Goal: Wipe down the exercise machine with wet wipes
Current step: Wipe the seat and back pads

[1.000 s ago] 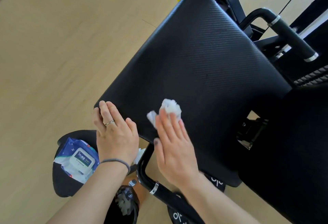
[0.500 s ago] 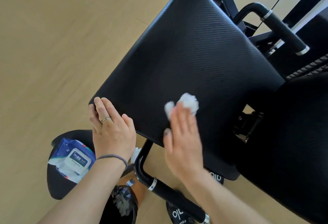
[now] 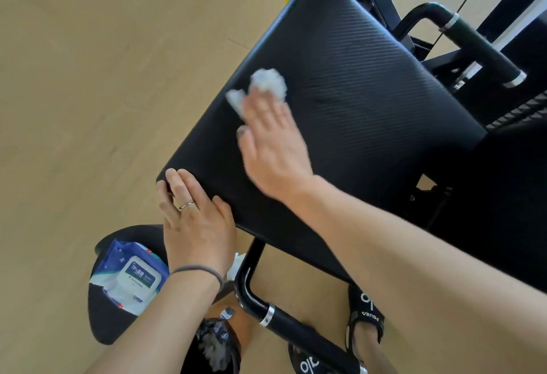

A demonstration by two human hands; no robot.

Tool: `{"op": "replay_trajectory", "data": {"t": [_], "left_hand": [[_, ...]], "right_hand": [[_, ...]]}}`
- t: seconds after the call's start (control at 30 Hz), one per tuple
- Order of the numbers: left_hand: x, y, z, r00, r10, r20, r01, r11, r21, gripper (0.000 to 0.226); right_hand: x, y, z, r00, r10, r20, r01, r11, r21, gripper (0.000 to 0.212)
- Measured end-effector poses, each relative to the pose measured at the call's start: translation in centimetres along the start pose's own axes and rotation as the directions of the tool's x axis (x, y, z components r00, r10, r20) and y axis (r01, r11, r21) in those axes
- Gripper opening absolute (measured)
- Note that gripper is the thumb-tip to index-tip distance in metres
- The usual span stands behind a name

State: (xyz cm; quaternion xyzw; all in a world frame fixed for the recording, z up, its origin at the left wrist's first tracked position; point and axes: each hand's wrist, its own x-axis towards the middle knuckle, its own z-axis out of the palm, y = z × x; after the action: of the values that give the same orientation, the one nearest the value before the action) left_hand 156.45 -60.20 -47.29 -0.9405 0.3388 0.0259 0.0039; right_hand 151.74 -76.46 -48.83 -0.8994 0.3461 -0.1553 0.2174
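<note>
right hand (image 3: 270,148) with wet wipe (image 3: 263,86) now farther up seat pad (image 3: 370,101) | fingers flat, pressing crumpled wipe mid-pad | left hand (image 3: 195,219) flat, resting on pad's near corner | wipes pack (image 3: 130,279) on stool below

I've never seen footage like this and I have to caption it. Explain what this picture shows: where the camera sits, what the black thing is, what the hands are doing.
The camera is worn on a person's head and looks down, so the two bare arms coming from the bottom are the wearer's own. The big black ribbed slab is the padded seat of an exercise machine, with black handles beside it, standing on a light wood floor. The right hand lies flat with straight fingers, pressing a crumpled white wipe on the pad. The left hand rests open on the pad's near corner, holding nothing. Lower left, a blue and white pack of wipes lies on a black round stool. The sandalled feet at the bottom are the wearer's.
</note>
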Motion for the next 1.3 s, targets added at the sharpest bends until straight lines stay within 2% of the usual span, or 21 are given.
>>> {"op": "replay_trajectory", "data": {"t": [0.07, 0.13, 0.2, 0.23, 0.3, 0.33, 0.37, 0.4, 0.43, 0.47, 0.5, 0.57, 0.63, 0.7, 0.77, 0.83, 0.9, 0.93, 1.03, 1.1, 1.3], "left_hand": [[0.0, -0.2, 0.0, 1.0, 0.014, 0.001, -0.014, 1.0, 0.005, 0.063], [-0.1, -0.2, -0.2, 1.0, 0.016, 0.016, -0.016, 1.0, 0.009, 0.063], [-0.1, -0.3, -0.3, 1.0, 0.017, 0.014, -0.017, 1.0, 0.012, 0.063], [-0.1, -0.2, -0.3, 1.0, 0.016, 0.014, -0.016, 1.0, 0.018, 0.063], [-0.1, -0.1, -0.3, 1.0, 0.005, 0.018, -0.005, 1.0, 0.028, 0.063], [-0.1, 0.0, -0.4, 1.0, -0.002, 0.022, 0.001, 0.999, 0.033, 0.063], [-0.1, 0.1, -0.5, 1.0, -0.005, 0.029, 0.004, 0.999, 0.041, 0.063], [-0.1, 0.2, -0.5, 0.999, -0.008, 0.037, 0.006, 0.999, 0.053, 0.063], [-0.1, 0.2, -0.4, 0.999, -0.015, 0.042, 0.012, 0.998, 0.067, 0.063], [-0.1, 0.4, -0.4, 0.999, -0.028, 0.043, 0.024, 0.997, 0.079, 0.062], [0.0, 0.5, -0.4, 0.998, -0.041, 0.043, 0.037, 0.995, 0.088, 0.063], [0.2, 0.8, -0.5, 0.997, -0.051, 0.051, 0.046, 0.993, 0.106, 0.064], [0.3, 0.7, -0.7, 0.996, -0.055, 0.065, 0.047, 0.992, 0.119, 0.065], [0.3, 0.6, -0.9, 0.994, -0.055, 0.093, 0.042, 0.99, 0.132, 0.066], [0.4, 0.6, -1.0, 0.994, -0.051, 0.101, 0.035, 0.987, 0.155, 0.067], [0.3, 0.8, -1.2, 0.993, -0.063, 0.096, 0.046, 0.985, 0.166, 0.066], [0.4, 0.9, -1.1, 0.991, -0.076, 0.111, 0.056, 0.984, 0.166, 0.067], [0.3, 0.9, -1.2, 0.99, -0.077, 0.116, 0.057, 0.984, 0.167, 0.067], [0.3, 1.0, -1.5, 0.992, -0.065, 0.106, 0.047, 0.985, 0.166, 0.069], [0.4, 0.7, -1.6, 0.995, -0.056, 0.086, 0.045, 0.991, 0.125, 0.069], [0.4, -1.3, -1.9, 0.992, 0.027, 0.124, -0.029, 0.999, 0.013, 0.072]], "right_hand": [[-2.4, -0.9, -0.1, 0.958, -0.256, 0.129, 0.252, 0.967, 0.046, 0.059], [-3.3, 1.5, -1.4, 0.856, -0.459, 0.238, 0.466, 0.884, 0.032, 0.059], [-1.8, 5.2, -2.7, 0.852, -0.463, 0.246, 0.492, 0.868, -0.069, 0.064], [-0.6, 7.0, -3.4, 0.909, -0.374, 0.182, 0.4, 0.905, -0.143, 0.065], [1.7, 10.5, -4.6, 0.999, 0.017, -0.034, -0.023, 0.984, -0.177, 0.062], [2.7, 11.9, -5.3, 0.957, 0.277, -0.084, -0.285, 0.952, -0.109, 0.06], [3.7, 12.6, -5.8, 0.857, 0.51, -0.077, -0.512, 0.859, -0.01, 0.059], [4.7, 12.6, -5.9, 0.753, 0.656, -0.048, -0.654, 0.755, 0.058, 0.059], [5.5, 11.6, -5.7, 0.71, 0.704, -0.026, -0.7, 0.709, 0.09, 0.06], [6.0, 9.9, -5.3, 0.744, 0.668, -0.02, -0.664, 0.742, 0.097, 0.061], [6.0, 7.7, -4.5, 0.837, 0.546, -0.019, -0.542, 0.834, 0.103, 0.061], [3.8, 3.0, -2.5, 0.995, 0.088, 0.046, -0.092, 0.992, 0.089, 0.058], [0.1, 0.5, -1.2, 0.92, -0.342, 0.191, 0.333, 0.94, 0.078, 0.056], [-0.2, 2.2, -2.2, 0.807, -0.533, 0.254, 0.536, 0.842, 0.064, 0.054], [2.3, 4.5, -3.1, 0.858, -0.476, 0.194, 0.494, 0.867, -0.056, 0.056], [5.6, 5.6, -4.1, 0.969, -0.237, 0.072, 0.244, 0.965, -0.095, 0.061], [7.7, 4.1, -4.0, 0.995, 0.032, 0.089, -0.03, 0.999, -0.017, 0.06], [7.9, 2.4, -3.5, 0.992, 0.064, 0.113, -0.065, 0.998, 0.004, 0.058], [5.0, -2.1, -1.4, 0.944, -0.271, 0.19, 0.267, 0.963, 0.044, 0.053], [2.2, -3.7, 0.1, 0.891, -0.426, 0.156, 0.413, 0.904, 0.113, 0.051], [-2.1, -5.6, 1.0, 0.899, -0.424, 0.111, 0.386, 0.886, 0.258, 0.054]]}}
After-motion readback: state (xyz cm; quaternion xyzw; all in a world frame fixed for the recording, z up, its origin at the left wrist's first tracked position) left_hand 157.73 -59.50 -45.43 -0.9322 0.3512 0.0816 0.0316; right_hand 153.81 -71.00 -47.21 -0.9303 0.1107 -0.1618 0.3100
